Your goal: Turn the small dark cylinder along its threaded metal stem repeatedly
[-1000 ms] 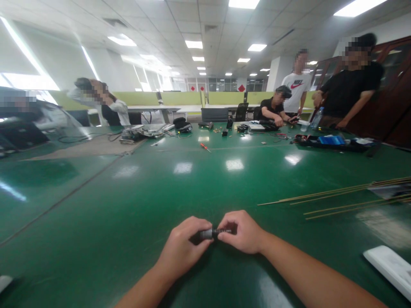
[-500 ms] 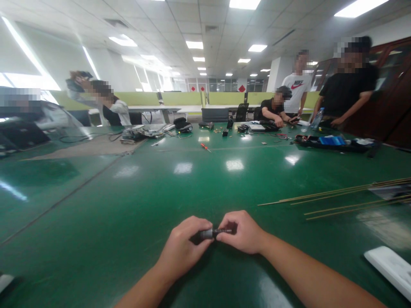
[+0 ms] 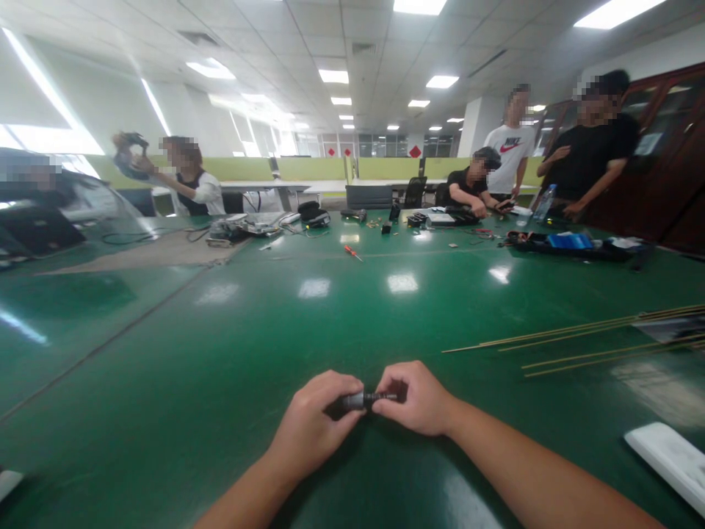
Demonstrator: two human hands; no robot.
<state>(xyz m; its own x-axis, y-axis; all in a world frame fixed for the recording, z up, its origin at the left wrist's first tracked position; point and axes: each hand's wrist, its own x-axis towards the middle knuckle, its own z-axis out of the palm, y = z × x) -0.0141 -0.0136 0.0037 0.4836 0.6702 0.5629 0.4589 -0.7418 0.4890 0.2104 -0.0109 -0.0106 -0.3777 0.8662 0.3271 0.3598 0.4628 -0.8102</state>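
My left hand is closed around a small grey cylinder, thumb below and fingers above, with its left end hidden in the palm. From the cylinder's right end a thin, dark, ridged shaft sticks out, lying level in line with it. Fingertips and thumb of my right hand pinch this shaft close to the cylinder. Part of the shaft shows in the gap behind the right thumb. Both hands are low over the green table. The exact kind of part is too small to tell.
Thin brass-coloured rods lie at the right, above a white power strip. An orange screwdriver rests farther off. Along the far side are a black tray, a water bottle, electronic parts and several people.
My hands stay nearly still; the right fingertips shift slightly on the shaft. At the far left a person has moved a dark headset away from the head. The person at far right has raised a hand.
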